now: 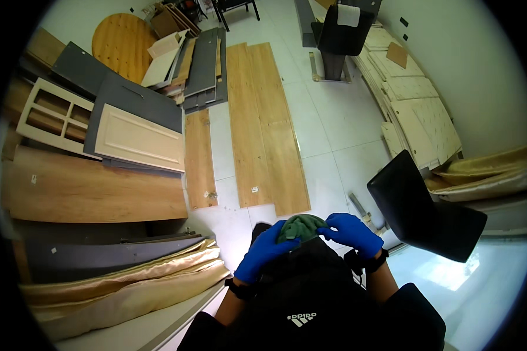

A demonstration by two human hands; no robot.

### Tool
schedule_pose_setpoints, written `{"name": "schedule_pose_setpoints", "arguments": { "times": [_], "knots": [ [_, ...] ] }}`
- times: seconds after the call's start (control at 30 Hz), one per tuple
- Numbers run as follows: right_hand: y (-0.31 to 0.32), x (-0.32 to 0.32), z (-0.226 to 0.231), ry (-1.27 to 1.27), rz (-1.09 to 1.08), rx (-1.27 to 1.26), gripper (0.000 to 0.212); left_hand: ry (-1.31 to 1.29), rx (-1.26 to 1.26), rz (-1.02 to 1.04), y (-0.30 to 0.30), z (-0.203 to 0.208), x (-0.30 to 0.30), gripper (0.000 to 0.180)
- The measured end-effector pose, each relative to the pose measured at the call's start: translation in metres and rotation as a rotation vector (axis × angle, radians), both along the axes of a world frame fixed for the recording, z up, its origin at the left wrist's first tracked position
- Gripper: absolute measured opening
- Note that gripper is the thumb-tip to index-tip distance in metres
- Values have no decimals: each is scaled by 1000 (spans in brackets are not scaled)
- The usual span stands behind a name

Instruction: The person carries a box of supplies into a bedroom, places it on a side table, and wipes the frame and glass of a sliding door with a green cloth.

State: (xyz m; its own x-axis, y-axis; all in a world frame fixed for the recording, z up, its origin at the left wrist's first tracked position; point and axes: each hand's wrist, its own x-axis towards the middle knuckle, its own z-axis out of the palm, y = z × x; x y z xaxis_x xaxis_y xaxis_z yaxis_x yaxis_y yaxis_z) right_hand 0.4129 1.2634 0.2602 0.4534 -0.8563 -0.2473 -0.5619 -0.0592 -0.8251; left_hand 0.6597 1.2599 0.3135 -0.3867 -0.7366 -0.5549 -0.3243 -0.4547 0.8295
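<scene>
A bunched green cloth (301, 225) is held in front of my body between both hands. My left hand (269, 250), in a blue glove, grips its left side with the fingers closed over the near edge. On the other side my right hand (351, 232), also gloved in blue, pinches the cloth's right edge between thumb and fingers. The cloth is crumpled, and its underside is hidden. Just beyond it, two long wooden boards (266, 128) lie side by side on the pale tiled floor.
Leaning panels and a cream cabinet door (139, 138) stand at left, above gold curtain fabric (140, 281). A round wooden tabletop (123, 47) rests at the far left. A black chair (424, 213) is close at right. White panels (413, 99) line the right wall.
</scene>
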Motion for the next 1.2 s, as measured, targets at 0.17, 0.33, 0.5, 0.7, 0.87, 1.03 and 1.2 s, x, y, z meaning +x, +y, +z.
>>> {"name": "schedule_pose_setpoints", "arguments": {
  "times": [0.17,0.33,0.5,0.7,0.87,1.03,1.2],
  "knots": [
    [-20,-8,-3,112,32,82,33,-4,-82,-214,-23,-29,-8,53],
    [-71,-6,-11,186,46,69,33,17,-148,-207,-100,-36,-1,46],
    [-133,-10,20,285,-5,177,33,-36,-107,-196,-177,-35,-13,48],
    [-183,-22,30,427,-53,116,31,-4,-121,-405,-228,-47,-40,52],
    [-208,-32,19,259,-166,110,33,43,-170,-507,-273,-54,-50,47],
    [-269,-50,-10,201,-244,27,31,0,-204,-498,-339,-62,-63,48],
    [-347,-54,-27,260,-221,15,30,-25,-183,-444,-419,-74,-69,50]
  ]
}}
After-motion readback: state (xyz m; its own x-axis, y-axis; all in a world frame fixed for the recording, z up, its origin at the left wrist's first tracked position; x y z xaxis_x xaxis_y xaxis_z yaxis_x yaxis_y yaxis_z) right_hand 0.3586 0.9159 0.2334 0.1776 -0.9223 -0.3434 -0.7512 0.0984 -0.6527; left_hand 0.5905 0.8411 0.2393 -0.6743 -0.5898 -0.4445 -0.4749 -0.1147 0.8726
